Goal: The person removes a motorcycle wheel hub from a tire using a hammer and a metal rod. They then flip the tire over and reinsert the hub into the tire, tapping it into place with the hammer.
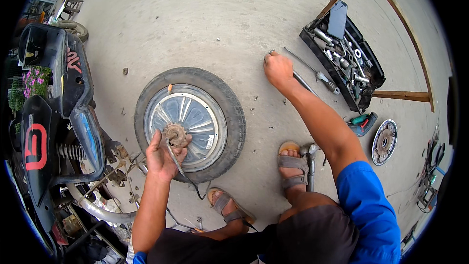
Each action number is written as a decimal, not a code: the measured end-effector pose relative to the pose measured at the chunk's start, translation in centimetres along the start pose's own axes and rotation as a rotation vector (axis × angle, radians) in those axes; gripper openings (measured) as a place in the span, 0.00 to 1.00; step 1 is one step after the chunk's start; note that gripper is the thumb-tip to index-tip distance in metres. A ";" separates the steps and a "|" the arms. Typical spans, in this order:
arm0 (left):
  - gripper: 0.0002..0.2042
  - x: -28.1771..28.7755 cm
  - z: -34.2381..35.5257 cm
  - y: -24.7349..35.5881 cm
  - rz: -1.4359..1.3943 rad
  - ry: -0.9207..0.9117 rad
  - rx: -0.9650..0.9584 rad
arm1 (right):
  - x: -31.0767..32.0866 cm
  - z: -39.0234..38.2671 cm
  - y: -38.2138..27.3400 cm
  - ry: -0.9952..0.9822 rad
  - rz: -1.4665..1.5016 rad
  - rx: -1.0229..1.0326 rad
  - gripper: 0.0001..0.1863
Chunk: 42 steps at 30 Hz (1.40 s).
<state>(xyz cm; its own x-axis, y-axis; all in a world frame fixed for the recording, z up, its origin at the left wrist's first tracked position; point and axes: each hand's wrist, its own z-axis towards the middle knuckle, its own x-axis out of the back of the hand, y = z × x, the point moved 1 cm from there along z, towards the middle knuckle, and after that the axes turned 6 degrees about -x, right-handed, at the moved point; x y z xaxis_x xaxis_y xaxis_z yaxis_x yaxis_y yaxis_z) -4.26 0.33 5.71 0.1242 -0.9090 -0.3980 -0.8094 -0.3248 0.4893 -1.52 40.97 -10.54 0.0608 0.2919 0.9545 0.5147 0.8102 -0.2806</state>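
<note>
Left hand curls palm-up, right hand clenches.

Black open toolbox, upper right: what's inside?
Visible: a jumble of silver metal sockets and tools. A dark rectangular phone lies over the upper end, hiding whatever is beneath it. The pile's lower layers are covered too.

Rod part-hidden under right hand

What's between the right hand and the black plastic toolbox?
In the head view, a long, grey-handled screwdriver lies there; a silver metal rod extends from the right hand.
</note>
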 end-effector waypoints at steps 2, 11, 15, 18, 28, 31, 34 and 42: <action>0.27 -0.1 0.0 0.0 0.013 -0.011 -0.017 | -0.1 -0.3 -0.2 0.032 -0.008 0.013 0.09; 0.29 -0.2 -0.1 -0.1 0.009 -0.037 -0.031 | 2.3 -3.1 -0.8 -0.016 0.189 -0.197 0.11; 0.28 -0.7 -0.1 0.0 0.054 -0.026 -0.036 | 1.6 -4.5 1.6 -0.084 0.578 -0.197 0.15; 0.29 -0.7 -0.4 0.1 0.052 -0.022 -0.049 | 4.0 -5.9 1.0 -0.336 1.128 -0.313 0.15; 0.30 -1.0 -0.2 0.1 0.026 -0.035 -0.041 | 5.8 -7.3 0.9 -0.457 1.512 -0.342 0.12; 0.29 -0.8 -0.1 0.1 0.018 -0.039 -0.039 | 5.9 -7.3 1.0 -0.471 1.542 -0.323 0.12; 0.29 -0.8 -0.2 0.0 0.008 -0.036 -0.041 | 6.4 -7.3 0.6 -0.465 1.547 -0.328 0.12; 0.29 -0.9 -0.2 0.0 0.002 -0.031 -0.038 | 7.3 -7.3 0.1 -0.433 1.538 -0.372 0.10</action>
<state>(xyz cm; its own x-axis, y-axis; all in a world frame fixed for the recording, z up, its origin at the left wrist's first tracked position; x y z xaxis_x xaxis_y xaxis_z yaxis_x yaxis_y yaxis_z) -4.23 1.10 6.22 0.1044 -0.9013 -0.4205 -0.7870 -0.3334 0.5191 5.25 39.43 -2.85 0.4823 0.8237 -0.2980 0.3696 -0.4998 -0.7833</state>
